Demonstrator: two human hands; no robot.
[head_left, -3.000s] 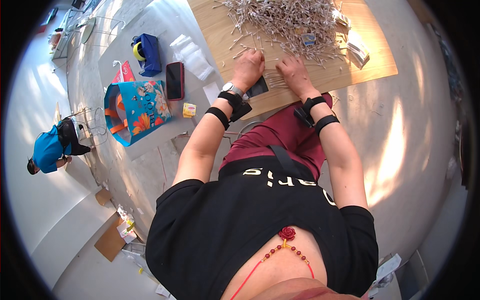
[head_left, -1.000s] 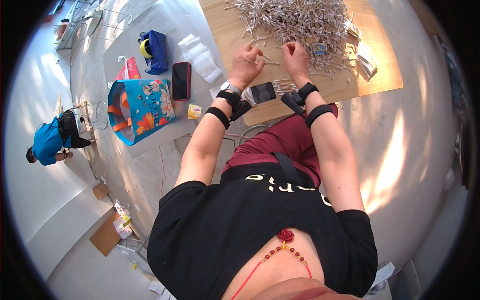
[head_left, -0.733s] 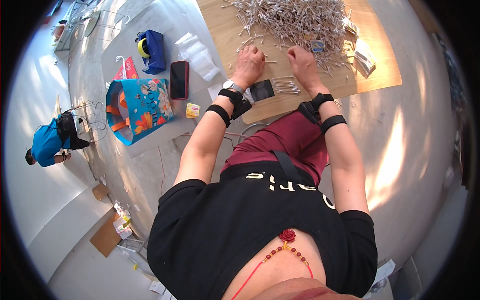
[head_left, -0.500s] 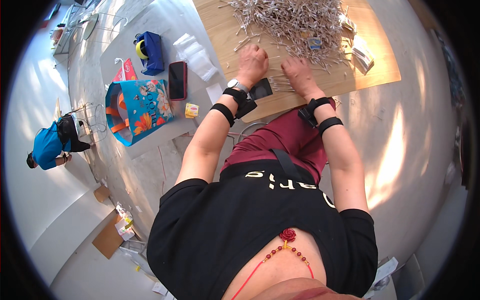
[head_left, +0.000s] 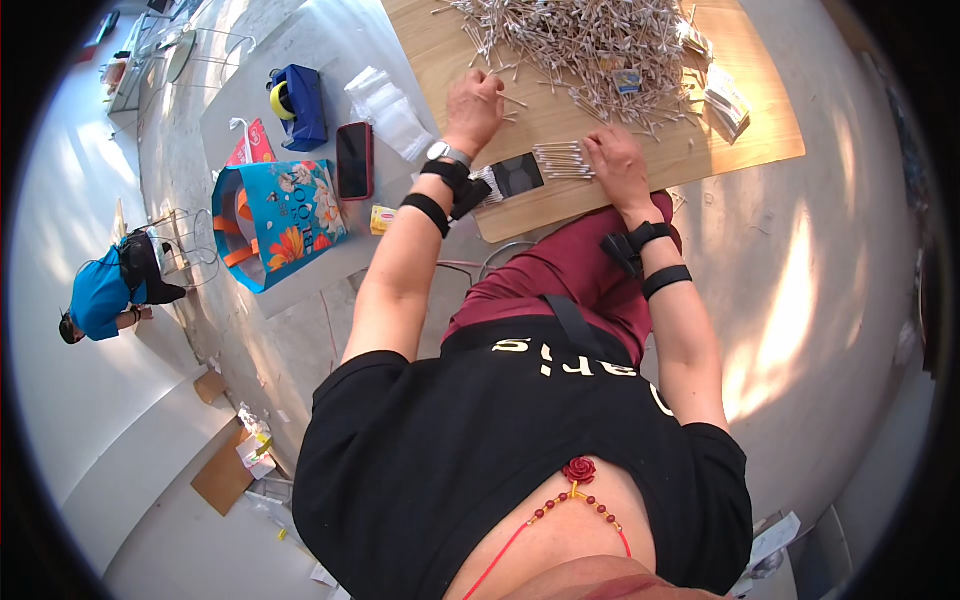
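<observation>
On the wooden table, my left hand (head_left: 475, 110) is closed, and a thin cotton swab (head_left: 514, 101) sticks out from its fingertips. My right hand (head_left: 617, 160) has its fingers curled together beside a neat row of cotton swabs (head_left: 563, 160); whether anything is in them is hidden. Left of that row lies a flat black piece (head_left: 518, 175), with more white swab tips (head_left: 487, 184) showing at its other side, near my left wrist. A large loose pile of cotton swabs (head_left: 590, 50) covers the table beyond both hands.
Small clear packets (head_left: 727, 102) lie right of the pile. Left on a grey surface are clear bags (head_left: 388, 112), a phone (head_left: 354, 162), a blue tape dispenser (head_left: 303, 108), a yellow box (head_left: 382, 219) and a blue floral bag (head_left: 290, 225). Another person (head_left: 100, 290) bends over far left.
My left hand has moved left and slightly away from me, my right hand right and nearer. The gap between them is wider, uncovering the swab row and more of the black piece.
</observation>
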